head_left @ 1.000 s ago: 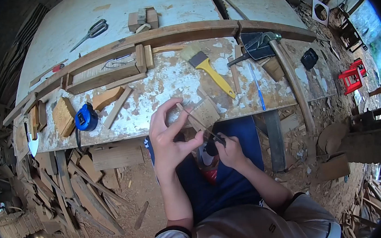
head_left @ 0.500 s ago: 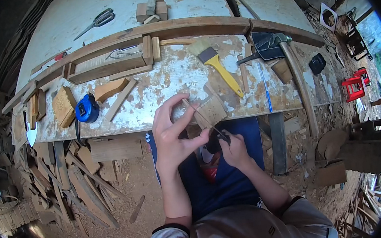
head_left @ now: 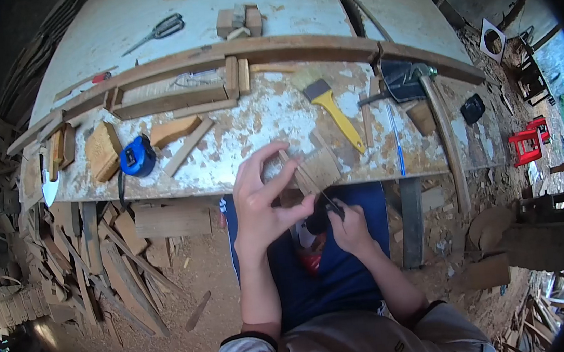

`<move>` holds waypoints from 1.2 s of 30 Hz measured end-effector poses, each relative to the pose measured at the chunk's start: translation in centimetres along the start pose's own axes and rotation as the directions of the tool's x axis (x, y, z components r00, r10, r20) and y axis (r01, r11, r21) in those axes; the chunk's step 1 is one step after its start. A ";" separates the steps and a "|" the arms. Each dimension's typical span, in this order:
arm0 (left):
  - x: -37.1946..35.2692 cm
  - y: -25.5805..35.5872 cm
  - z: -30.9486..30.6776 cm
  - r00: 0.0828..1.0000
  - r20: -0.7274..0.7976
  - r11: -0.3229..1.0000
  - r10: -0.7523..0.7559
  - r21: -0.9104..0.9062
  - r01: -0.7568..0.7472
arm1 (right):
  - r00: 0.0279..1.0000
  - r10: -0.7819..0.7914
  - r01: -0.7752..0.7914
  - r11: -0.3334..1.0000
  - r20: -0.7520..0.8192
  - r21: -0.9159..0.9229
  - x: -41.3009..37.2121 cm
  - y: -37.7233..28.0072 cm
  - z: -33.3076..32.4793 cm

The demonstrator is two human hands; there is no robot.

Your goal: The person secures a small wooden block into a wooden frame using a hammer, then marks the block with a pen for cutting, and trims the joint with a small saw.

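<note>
My left hand [head_left: 261,202] is raised at the bench's front edge, pinching a thin strip of wood [head_left: 301,174] between fingertips and thumb. In my right hand [head_left: 351,227] is the dark handle of a slim tool [head_left: 330,202], whose narrow blade reaches up to the strip's lower end. I cannot tell whether that tool is a file or a knife. Just behind the strip, a pale wooden block [head_left: 323,167] lies at the bench edge. Farther back rests a brush with a yellow handle [head_left: 339,122].
On the worn workbench [head_left: 238,146] lie a blue tape measure [head_left: 137,157], wood offcuts, a blue pen [head_left: 400,151] and a hammer [head_left: 444,138]. A long wooden rail [head_left: 303,46] crosses it, with scissors [head_left: 167,27] beyond. Scrap wood [head_left: 127,268] covers the floor at left.
The view has shifted slightly, so the bench sits a little lower and to the right. Both hands keep their grips; the tool's blade now meets the strip's lower end.
</note>
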State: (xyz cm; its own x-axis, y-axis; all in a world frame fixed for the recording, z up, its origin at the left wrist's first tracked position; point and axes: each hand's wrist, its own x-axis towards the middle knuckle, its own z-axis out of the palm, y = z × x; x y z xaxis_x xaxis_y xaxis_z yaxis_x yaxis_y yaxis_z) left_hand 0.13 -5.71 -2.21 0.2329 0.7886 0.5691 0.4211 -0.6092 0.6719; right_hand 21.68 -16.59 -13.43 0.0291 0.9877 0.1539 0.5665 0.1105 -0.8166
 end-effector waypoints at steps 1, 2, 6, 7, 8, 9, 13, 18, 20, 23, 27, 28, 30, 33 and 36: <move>-0.2 0.1 0.0 1.000 0.003 1.000 -0.006 0.001 0.006 | 0.999 0.026 -0.027 0.999 0.018 0.022 0.1 -0.9 -0.1; 0.4 -0.1 -0.1 1.000 -0.008 1.000 0.011 0.008 -0.011 | 0.999 0.028 -0.029 0.999 0.023 0.043 0.8 -1.2 -0.2; 0.4 0.0 -0.3 1.000 -0.003 1.000 0.012 0.009 -0.012 | 0.997 0.078 -0.078 0.997 0.017 0.005 -0.8 4.1 1.8; 0.3 -0.1 -0.1 1.000 -0.013 1.000 0.014 -0.007 -0.014 | 1.000 0.004 -0.004 0.999 0.015 0.038 -0.2 2.5 1.6; 0.0 -0.1 0.0 1.000 -0.013 1.000 0.001 -0.010 -0.001 | 0.999 0.033 -0.035 0.998 0.040 0.052 0.0 1.2 1.0; -0.3 -0.1 -0.1 1.000 -0.006 1.000 -0.006 -0.012 0.006 | 0.996 0.065 -0.069 0.995 0.058 0.069 0.2 -0.1 0.5; 0.4 -0.1 -0.2 0.999 -0.008 0.999 0.036 -0.001 -0.036 | 1.000 -0.014 0.015 0.999 -0.014 0.041 -0.7 5.5 2.7; -0.1 0.0 -0.2 1.000 0.009 1.000 0.003 -0.003 -0.003 | 1.000 0.015 -0.016 0.996 0.013 0.084 1.2 -1.2 0.4; 0.7 0.0 -0.5 1.000 -0.003 1.000 0.024 0.004 -0.024 | 1.000 -0.012 0.012 0.999 -0.009 0.040 0.1 2.6 1.8; 0.7 0.5 -0.5 1.000 -0.013 1.000 0.015 0.003 -0.015 | 0.995 -0.027 0.032 0.998 -0.098 0.053 0.3 2.5 2.1; 0.6 0.2 -0.5 0.999 0.002 0.999 0.035 0.014 -0.035 | 0.999 -0.005 0.007 0.998 -0.042 0.060 0.1 1.7 2.1; 0.9 0.3 -0.8 0.999 -0.002 0.999 0.041 0.017 -0.041 | 0.999 -0.013 0.015 0.998 -0.035 0.053 -0.5 3.7 2.9; 0.8 0.5 -0.8 0.999 -0.006 0.999 0.040 0.009 -0.040 | 0.998 -0.023 0.025 0.999 -0.062 0.040 -0.6 4.3 3.0; 0.4 0.6 -0.2 1.000 -0.009 1.000 0.014 0.003 -0.014 | 0.999 0.039 -0.037 0.994 -0.018 0.103 0.1 0.1 1.2; 0.8 0.3 -0.7 0.999 0.008 0.999 0.038 0.004 -0.038 | 0.999 0.024 -0.020 0.990 -0.026 0.140 0.8 0.4 2.0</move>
State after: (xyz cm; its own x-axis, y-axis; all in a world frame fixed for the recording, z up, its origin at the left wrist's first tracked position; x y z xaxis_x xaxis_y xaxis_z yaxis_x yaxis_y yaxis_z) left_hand -0.14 -5.31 -1.22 0.2555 0.7656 0.5904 0.4155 -0.6384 0.6479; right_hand 20.31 -15.57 -14.74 0.0637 0.9868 0.1487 0.4452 0.1053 -0.8892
